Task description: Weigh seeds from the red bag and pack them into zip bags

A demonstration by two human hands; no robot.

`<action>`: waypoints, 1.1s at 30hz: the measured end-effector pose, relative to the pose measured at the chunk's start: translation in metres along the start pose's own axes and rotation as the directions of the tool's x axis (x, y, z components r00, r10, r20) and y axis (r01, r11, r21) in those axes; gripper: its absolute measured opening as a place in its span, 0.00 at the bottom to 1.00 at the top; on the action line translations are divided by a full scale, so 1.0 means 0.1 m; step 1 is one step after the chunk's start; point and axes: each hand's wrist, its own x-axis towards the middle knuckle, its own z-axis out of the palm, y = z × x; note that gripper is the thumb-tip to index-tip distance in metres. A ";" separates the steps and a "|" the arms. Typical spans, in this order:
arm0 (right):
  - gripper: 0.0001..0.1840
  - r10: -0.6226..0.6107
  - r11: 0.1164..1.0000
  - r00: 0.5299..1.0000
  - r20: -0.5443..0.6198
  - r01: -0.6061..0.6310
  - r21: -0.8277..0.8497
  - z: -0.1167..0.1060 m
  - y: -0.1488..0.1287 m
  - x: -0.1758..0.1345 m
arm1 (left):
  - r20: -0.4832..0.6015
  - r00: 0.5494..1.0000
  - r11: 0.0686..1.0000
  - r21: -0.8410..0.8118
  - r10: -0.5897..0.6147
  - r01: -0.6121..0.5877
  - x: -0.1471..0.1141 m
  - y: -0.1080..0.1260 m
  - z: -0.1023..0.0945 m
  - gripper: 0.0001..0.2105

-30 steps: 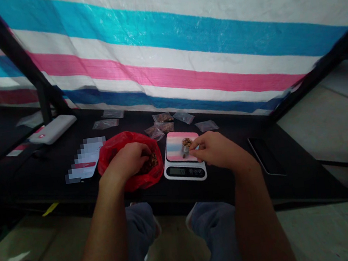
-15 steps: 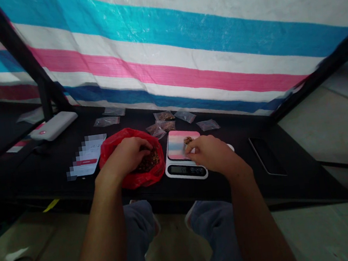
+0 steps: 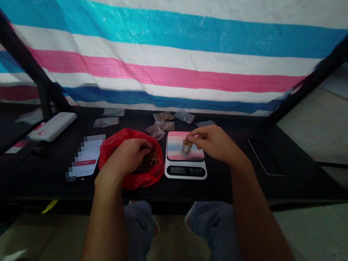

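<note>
Your left hand point(image 3: 131, 154) curls inside a red plastic bag point(image 3: 150, 177); your right hand point(image 3: 211, 142) meets a small, round, pale cup point(image 3: 187, 147) on a white digital scale point(image 3: 174, 151). Either hand's grip is unclear.

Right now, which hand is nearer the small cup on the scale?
Right. The right hand is at the small cup; the left hand is at the red bag, left of the cup.
</note>
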 end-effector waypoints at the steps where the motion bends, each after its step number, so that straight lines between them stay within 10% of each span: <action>1: 0.14 -0.001 1.000 1.000 0.005 0.001 0.008 -0.01 0.00 0.00 | -0.005 1.000 1.000 -0.009 0.010 -0.010 0.00 0.01 0.00 0.15; 25: 0.14 0.037 0.999 0.990 -0.133 -0.041 -0.029 -0.11 0.03 -0.04 | -0.011 1.000 0.998 -0.056 -0.003 0.003 -0.03 -0.04 -0.03 0.10; 33: 0.15 0.035 0.999 0.988 -0.153 -0.039 -0.021 -0.09 0.02 -0.03 | -0.241 0.942 0.935 -0.210 0.234 -0.286 0.07 0.22 0.06 0.11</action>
